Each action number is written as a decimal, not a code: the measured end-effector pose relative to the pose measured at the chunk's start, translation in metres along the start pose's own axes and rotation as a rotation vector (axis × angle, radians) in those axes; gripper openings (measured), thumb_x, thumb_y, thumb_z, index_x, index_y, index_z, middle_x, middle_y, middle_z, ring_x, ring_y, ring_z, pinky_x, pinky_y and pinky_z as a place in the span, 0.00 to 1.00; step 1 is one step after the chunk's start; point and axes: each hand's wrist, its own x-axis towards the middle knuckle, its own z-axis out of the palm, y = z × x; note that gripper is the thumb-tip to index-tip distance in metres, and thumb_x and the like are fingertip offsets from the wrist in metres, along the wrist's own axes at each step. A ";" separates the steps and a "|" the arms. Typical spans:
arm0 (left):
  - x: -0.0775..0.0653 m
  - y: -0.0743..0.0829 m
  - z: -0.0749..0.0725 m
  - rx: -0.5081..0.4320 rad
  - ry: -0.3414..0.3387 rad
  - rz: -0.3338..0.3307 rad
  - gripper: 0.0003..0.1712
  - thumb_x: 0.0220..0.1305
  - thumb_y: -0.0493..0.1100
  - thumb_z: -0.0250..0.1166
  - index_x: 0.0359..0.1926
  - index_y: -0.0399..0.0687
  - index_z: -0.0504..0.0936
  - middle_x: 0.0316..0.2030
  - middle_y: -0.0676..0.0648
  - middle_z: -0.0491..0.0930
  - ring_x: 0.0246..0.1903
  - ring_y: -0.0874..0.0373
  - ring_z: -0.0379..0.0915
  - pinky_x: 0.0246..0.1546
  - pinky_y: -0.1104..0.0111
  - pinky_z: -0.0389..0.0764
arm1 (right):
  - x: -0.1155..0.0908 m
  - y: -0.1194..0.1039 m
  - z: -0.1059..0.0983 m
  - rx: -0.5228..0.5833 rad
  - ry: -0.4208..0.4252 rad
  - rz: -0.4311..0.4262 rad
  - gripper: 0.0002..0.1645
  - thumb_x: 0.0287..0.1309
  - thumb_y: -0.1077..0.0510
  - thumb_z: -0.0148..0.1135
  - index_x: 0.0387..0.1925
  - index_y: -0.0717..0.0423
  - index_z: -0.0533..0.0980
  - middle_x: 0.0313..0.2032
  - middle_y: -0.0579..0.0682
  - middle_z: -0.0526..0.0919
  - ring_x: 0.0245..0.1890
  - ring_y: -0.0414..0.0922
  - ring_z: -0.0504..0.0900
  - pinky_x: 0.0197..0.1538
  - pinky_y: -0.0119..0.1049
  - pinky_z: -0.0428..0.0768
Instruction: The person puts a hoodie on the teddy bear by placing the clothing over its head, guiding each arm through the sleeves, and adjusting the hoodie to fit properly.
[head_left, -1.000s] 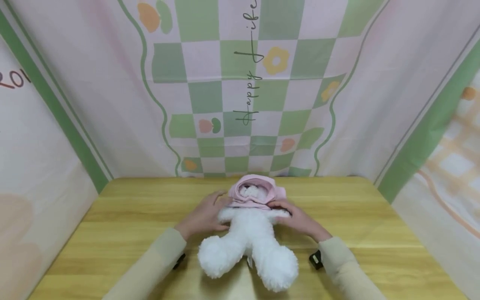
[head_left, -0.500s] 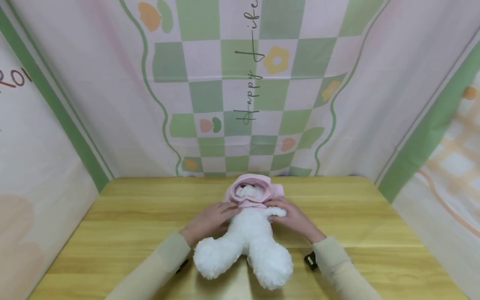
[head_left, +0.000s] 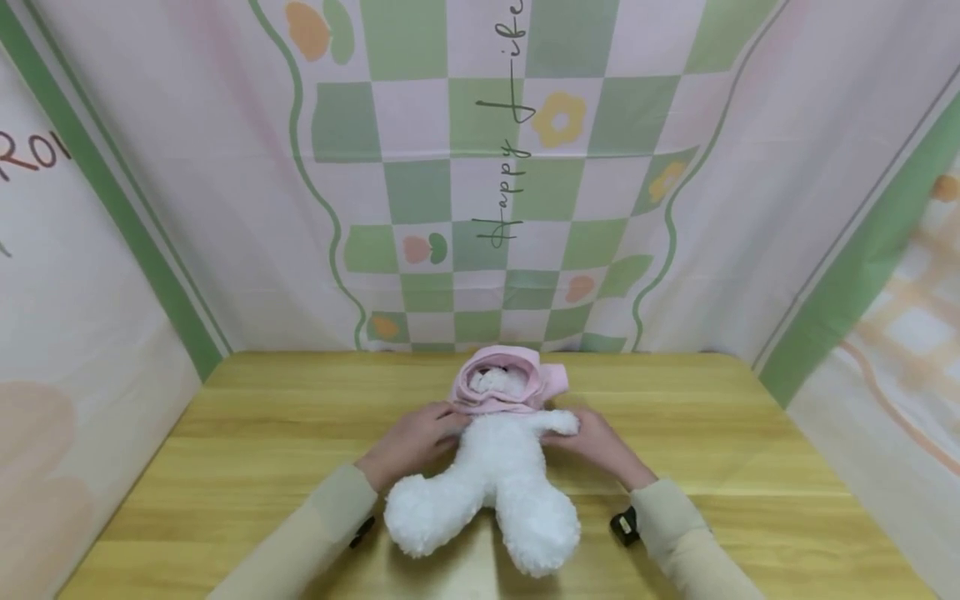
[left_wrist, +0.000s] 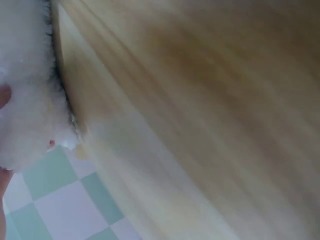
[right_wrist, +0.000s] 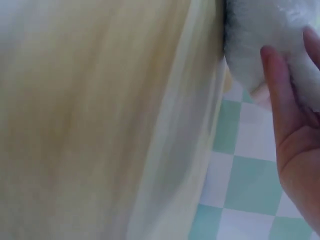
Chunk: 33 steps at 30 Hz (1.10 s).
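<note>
A white plush toy [head_left: 501, 457] lies on its back, its legs toward me. Bunched over its head is a small pink garment [head_left: 504, 360], with the toy's face partly showing through the opening. On the toy's left side in view, my left hand [head_left: 412, 442] grips the body just below the garment's hem; that arm of the toy is hidden. My right hand [head_left: 600, 443] holds the toy by its other side, around the outstretched arm [head_left: 560, 422]. In the right wrist view, thumb and fingers of the right hand [right_wrist: 297, 145] lie against white fur [right_wrist: 247, 45].
The toy lies on a wood-grain table [head_left: 285, 392]. Behind the table hangs a checked green-and-white curtain [head_left: 480, 183], with further cloth panels at both sides. A black device [head_left: 624, 527] sits by the right sleeve cuff.
My right fingers have slipped off the garment's hem down beneath the toy's arm. On the other side, my left hand has shifted slightly inward, and the toy's arm there has gone from sight.
</note>
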 end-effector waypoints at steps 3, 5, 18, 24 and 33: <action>0.003 0.002 -0.003 0.002 -0.058 -0.059 0.17 0.63 0.38 0.63 0.53 0.48 0.79 0.48 0.49 0.81 0.49 0.57 0.79 0.51 0.69 0.81 | -0.001 0.001 0.001 0.090 -0.048 -0.019 0.16 0.52 0.58 0.69 0.39 0.67 0.80 0.35 0.59 0.85 0.31 0.30 0.78 0.39 0.28 0.80; 0.005 0.004 -0.005 -0.004 -0.102 -0.108 0.18 0.66 0.40 0.60 0.56 0.50 0.78 0.50 0.49 0.81 0.50 0.57 0.78 0.51 0.68 0.81 | -0.002 -0.001 0.002 0.184 -0.085 -0.034 0.18 0.56 0.60 0.66 0.43 0.72 0.78 0.38 0.61 0.84 0.34 0.29 0.79 0.42 0.28 0.81; 0.007 0.013 -0.013 -0.452 -0.238 -0.400 0.35 0.55 0.58 0.67 0.62 0.51 0.74 0.62 0.47 0.73 0.63 0.50 0.69 0.63 0.57 0.72 | 0.000 -0.014 0.013 0.536 -0.115 0.066 0.29 0.61 0.64 0.59 0.56 0.82 0.63 0.40 0.42 0.80 0.40 0.31 0.81 0.50 0.40 0.84; 0.003 0.015 -0.007 -0.625 -0.168 -0.475 0.30 0.56 0.51 0.68 0.58 0.45 0.77 0.58 0.45 0.76 0.51 0.53 0.75 0.48 0.70 0.81 | 0.002 -0.018 0.015 0.559 -0.064 0.062 0.24 0.61 0.69 0.56 0.53 0.82 0.63 0.41 0.39 0.78 0.41 0.30 0.80 0.48 0.31 0.83; 0.008 0.022 -0.006 -0.804 -0.086 -0.508 0.30 0.60 0.42 0.66 0.63 0.39 0.71 0.65 0.37 0.66 0.63 0.42 0.66 0.52 0.68 0.81 | 0.007 -0.041 0.011 0.577 0.119 0.105 0.13 0.58 0.71 0.54 0.35 0.50 0.77 0.34 0.32 0.78 0.38 0.28 0.78 0.44 0.24 0.81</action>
